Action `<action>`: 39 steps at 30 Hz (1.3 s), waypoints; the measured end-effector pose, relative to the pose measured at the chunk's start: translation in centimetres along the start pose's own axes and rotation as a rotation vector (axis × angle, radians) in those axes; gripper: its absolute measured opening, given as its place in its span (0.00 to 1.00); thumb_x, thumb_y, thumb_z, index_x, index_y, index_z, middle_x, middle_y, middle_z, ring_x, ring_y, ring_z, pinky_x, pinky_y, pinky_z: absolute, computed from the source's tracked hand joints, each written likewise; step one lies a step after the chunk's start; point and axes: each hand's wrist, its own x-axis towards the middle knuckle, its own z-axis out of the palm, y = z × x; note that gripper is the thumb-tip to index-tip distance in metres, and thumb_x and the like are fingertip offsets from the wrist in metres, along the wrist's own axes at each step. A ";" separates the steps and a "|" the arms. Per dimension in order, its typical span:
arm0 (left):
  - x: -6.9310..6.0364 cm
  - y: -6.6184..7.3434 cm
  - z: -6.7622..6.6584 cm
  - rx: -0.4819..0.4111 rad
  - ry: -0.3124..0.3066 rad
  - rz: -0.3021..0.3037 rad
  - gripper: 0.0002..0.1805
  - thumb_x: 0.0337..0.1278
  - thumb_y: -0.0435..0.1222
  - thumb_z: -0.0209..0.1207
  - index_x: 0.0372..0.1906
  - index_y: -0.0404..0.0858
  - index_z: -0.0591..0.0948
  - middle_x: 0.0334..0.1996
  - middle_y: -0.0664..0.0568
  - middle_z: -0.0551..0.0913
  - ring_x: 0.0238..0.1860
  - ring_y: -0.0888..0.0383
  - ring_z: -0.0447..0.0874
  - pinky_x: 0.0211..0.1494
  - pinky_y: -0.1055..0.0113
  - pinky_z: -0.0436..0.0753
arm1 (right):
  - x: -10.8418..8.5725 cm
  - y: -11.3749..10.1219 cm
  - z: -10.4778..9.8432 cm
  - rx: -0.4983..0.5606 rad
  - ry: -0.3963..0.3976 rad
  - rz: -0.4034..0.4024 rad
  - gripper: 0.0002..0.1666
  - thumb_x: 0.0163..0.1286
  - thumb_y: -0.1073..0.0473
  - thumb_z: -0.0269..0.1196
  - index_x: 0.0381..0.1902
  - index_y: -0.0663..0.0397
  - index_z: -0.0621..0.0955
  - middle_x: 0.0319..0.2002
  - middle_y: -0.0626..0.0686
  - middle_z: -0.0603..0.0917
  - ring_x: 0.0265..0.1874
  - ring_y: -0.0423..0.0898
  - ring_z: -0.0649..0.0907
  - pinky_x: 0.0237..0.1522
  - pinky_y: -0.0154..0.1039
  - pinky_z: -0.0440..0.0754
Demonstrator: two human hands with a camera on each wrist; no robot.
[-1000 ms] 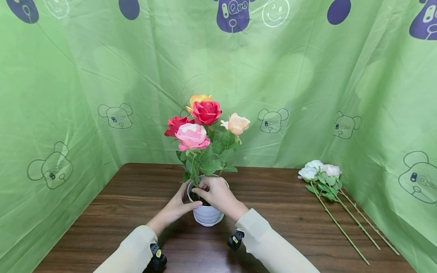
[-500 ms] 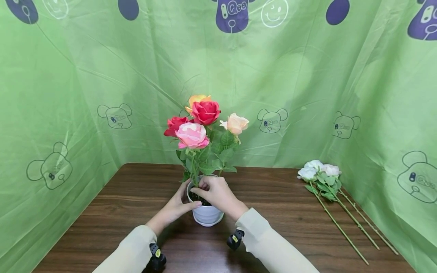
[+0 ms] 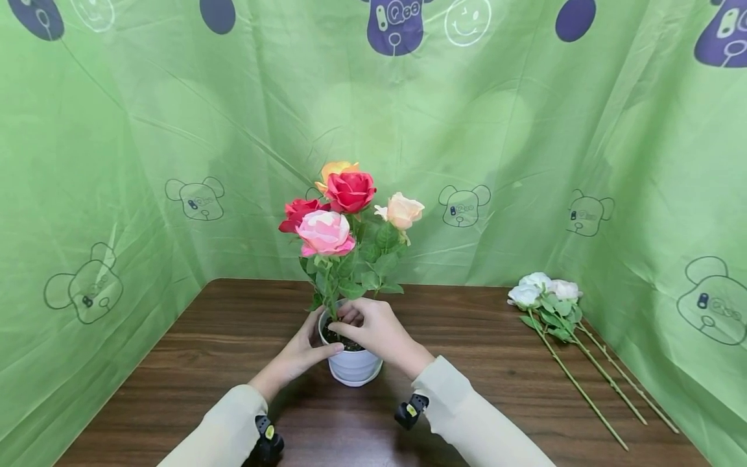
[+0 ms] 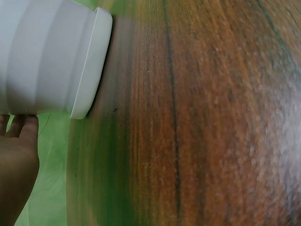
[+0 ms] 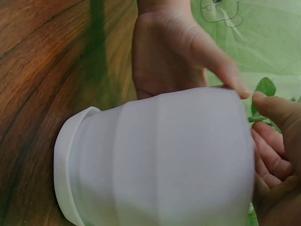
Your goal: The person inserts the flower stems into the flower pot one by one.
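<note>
At centre in the head view, five roses (image 3: 351,192) stand in the white pot (image 3: 355,368) the left hand (image 3: 305,349) holds; three pale roses (image 3: 524,296) lie unpotted at right. Left wrist view: pot upper left. Right wrist view, right edge: right hand (image 5: 282,172) about a stem (image 5: 257,119), pinch unclear.

Alt text: The tabletop (image 3: 467,324) has a dark wood grain, glossy on the near side. The white flowerpot (image 3: 355,368) looks like smooth, matt plastic; its soil (image 3: 348,344) looks rough. Matt cloth sleeves (image 3: 213,421); creased, faintly shiny green fabric backdrop (image 3: 280,117).
</note>
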 end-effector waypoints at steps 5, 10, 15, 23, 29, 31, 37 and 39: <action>0.1 -0.1 0.0 0.005 0.000 0.004 0.51 0.61 0.34 0.67 0.79 0.37 0.47 0.76 0.38 0.56 0.73 0.46 0.59 0.66 0.67 0.68 | -0.4 -0.6 -1.0 0.011 -0.013 0.010 0.16 0.64 0.50 0.72 0.43 0.53 0.86 0.33 0.42 0.86 0.30 0.35 0.83 0.36 0.32 0.82; 0.2 -0.1 0.0 0.013 0.010 -0.018 0.53 0.60 0.37 0.69 0.79 0.35 0.46 0.75 0.34 0.56 0.73 0.44 0.59 0.68 0.57 0.68 | -1.0 -0.4 -2.1 -0.003 -0.021 0.001 0.15 0.65 0.51 0.72 0.44 0.53 0.85 0.33 0.42 0.86 0.31 0.36 0.83 0.37 0.35 0.82; 0.2 0.1 0.1 0.030 0.020 -0.014 0.53 0.59 0.37 0.70 0.79 0.35 0.47 0.74 0.33 0.58 0.73 0.42 0.59 0.69 0.51 0.65 | -1.8 0.4 -3.3 -0.015 -0.027 0.005 0.15 0.66 0.51 0.71 0.44 0.55 0.84 0.33 0.42 0.85 0.32 0.36 0.83 0.37 0.37 0.83; 0.1 0.2 0.0 0.033 0.032 -0.004 0.52 0.58 0.37 0.70 0.78 0.35 0.49 0.72 0.33 0.61 0.70 0.42 0.63 0.68 0.53 0.67 | -3.0 1.7 -5.0 -0.014 -0.011 0.043 0.15 0.65 0.51 0.71 0.43 0.55 0.84 0.33 0.41 0.85 0.31 0.37 0.83 0.36 0.35 0.82; 0.1 0.1 0.0 0.044 0.038 -0.016 0.53 0.57 0.38 0.71 0.78 0.34 0.49 0.73 0.33 0.60 0.71 0.42 0.61 0.70 0.52 0.64 | -4.0 2.7 -6.5 -0.031 -0.005 0.080 0.13 0.66 0.52 0.71 0.42 0.54 0.84 0.32 0.40 0.85 0.31 0.37 0.83 0.37 0.37 0.83; 0.0 0.1 0.0 0.048 0.041 -0.020 0.53 0.57 0.38 0.71 0.79 0.34 0.49 0.74 0.34 0.59 0.72 0.42 0.60 0.70 0.51 0.63 | -4.4 3.3 -7.0 -0.050 -0.001 0.085 0.12 0.66 0.52 0.70 0.42 0.53 0.84 0.32 0.40 0.85 0.31 0.36 0.83 0.37 0.40 0.84; 0.0 0.1 0.0 0.049 0.043 -0.016 0.53 0.57 0.38 0.71 0.79 0.34 0.49 0.74 0.34 0.59 0.72 0.42 0.60 0.71 0.50 0.62 | -5.9 5.2 -8.9 -0.113 0.016 0.121 0.13 0.66 0.52 0.71 0.41 0.53 0.84 0.32 0.40 0.85 0.30 0.36 0.83 0.36 0.38 0.83; 0.0 0.1 0.0 0.045 0.042 -0.013 0.53 0.57 0.37 0.71 0.79 0.35 0.50 0.74 0.34 0.59 0.72 0.42 0.60 0.71 0.50 0.62 | -6.5 5.9 -9.6 -0.130 0.021 0.143 0.12 0.66 0.51 0.71 0.41 0.52 0.84 0.32 0.40 0.85 0.30 0.36 0.83 0.35 0.37 0.82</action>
